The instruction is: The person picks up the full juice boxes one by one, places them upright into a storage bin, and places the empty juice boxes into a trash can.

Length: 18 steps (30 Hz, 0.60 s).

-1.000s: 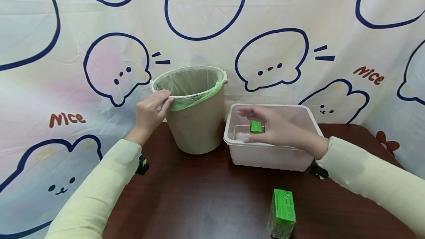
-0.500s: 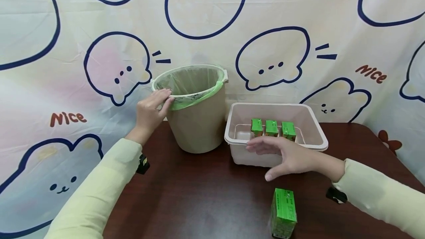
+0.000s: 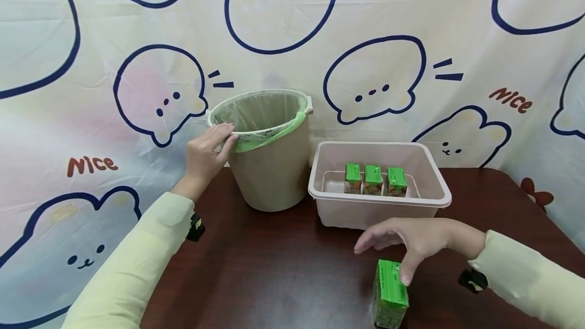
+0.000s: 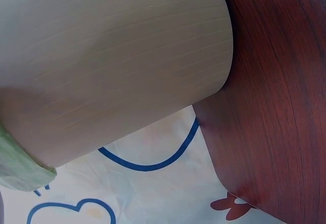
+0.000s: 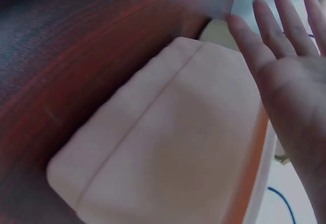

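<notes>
My left hand (image 3: 206, 155) holds the near left rim of a beige trash can (image 3: 269, 182), fingers over the edge and thumb on the outer side. A pale green bag (image 3: 269, 138) lines the can and folds over its rim. In the left wrist view the can's wall (image 4: 117, 66) fills much of the picture and the hand is hidden. My right hand (image 3: 418, 240) hovers with spread fingers over a small green box (image 3: 391, 288) standing on the table, thumb overlapping its top edge. In the right wrist view that hand (image 5: 295, 81) shows an open palm beside the tub.
A whitish plastic tub (image 3: 375, 209) stands right of the can, with three small green-topped boxes (image 3: 374, 174) in a row inside. Both containers stand on a dark brown table (image 3: 274, 268). Behind it hangs a cartoon-printed cloth (image 3: 283, 24).
My right hand has moved out from over the tub, down toward the green box on the table, uncovering the three boxes inside. My left hand stays on the can's rim.
</notes>
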Each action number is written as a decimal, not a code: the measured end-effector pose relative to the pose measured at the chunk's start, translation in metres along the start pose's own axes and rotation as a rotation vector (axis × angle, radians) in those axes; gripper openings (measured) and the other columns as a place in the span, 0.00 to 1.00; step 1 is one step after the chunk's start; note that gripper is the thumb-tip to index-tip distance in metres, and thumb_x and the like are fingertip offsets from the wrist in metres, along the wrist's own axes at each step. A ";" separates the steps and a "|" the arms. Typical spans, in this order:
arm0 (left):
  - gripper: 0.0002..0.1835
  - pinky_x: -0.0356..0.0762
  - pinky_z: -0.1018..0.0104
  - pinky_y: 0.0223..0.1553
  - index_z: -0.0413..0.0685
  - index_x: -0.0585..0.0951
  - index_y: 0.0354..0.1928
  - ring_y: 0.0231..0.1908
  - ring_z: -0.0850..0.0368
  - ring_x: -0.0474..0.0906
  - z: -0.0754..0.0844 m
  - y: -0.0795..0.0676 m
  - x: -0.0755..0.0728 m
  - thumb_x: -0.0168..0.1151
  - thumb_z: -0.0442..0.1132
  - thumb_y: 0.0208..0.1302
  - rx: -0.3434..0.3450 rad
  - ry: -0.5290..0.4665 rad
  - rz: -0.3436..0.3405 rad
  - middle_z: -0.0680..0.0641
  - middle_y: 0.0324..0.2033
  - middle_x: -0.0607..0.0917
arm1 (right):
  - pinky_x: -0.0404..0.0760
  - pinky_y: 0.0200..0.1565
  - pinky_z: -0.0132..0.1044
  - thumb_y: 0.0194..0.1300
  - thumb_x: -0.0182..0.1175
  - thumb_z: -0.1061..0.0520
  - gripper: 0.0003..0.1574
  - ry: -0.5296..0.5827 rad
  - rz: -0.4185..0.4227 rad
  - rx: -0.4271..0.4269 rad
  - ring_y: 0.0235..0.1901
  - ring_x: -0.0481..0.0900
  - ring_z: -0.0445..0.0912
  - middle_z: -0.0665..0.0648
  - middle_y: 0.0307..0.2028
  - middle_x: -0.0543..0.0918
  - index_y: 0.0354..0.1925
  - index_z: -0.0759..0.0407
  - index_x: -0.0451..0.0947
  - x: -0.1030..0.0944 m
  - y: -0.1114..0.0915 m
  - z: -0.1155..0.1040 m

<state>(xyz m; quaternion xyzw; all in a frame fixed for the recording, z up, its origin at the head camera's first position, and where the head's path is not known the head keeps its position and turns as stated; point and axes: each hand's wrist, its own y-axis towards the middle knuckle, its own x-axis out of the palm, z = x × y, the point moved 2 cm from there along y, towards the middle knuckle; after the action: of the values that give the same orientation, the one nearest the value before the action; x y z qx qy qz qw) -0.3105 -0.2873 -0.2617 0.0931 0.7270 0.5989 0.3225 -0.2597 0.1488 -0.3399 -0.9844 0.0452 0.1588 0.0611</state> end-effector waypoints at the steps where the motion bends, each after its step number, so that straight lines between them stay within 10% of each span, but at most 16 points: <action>1: 0.13 0.76 0.49 0.53 0.37 0.86 0.45 0.45 0.44 0.84 0.000 0.000 0.000 0.67 0.37 0.61 0.000 0.002 -0.004 0.40 0.43 0.86 | 0.60 0.67 0.44 0.56 0.73 0.48 0.46 0.013 -0.020 0.031 0.66 0.65 0.53 0.57 0.65 0.70 0.68 0.59 0.65 0.001 -0.001 0.001; 18: 0.14 0.76 0.51 0.54 0.37 0.86 0.46 0.46 0.44 0.83 0.002 0.000 -0.001 0.67 0.37 0.61 -0.006 0.015 -0.015 0.41 0.44 0.86 | 0.69 0.62 0.45 0.54 0.74 0.61 0.46 0.255 -0.240 0.139 0.58 0.72 0.48 0.70 0.61 0.70 0.67 0.60 0.64 0.008 0.001 0.033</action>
<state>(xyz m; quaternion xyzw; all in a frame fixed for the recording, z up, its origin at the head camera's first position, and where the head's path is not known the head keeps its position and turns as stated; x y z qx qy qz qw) -0.3089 -0.2865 -0.2611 0.0822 0.7282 0.5994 0.3220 -0.2623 0.1521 -0.3736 -0.9883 -0.0544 0.0206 0.1413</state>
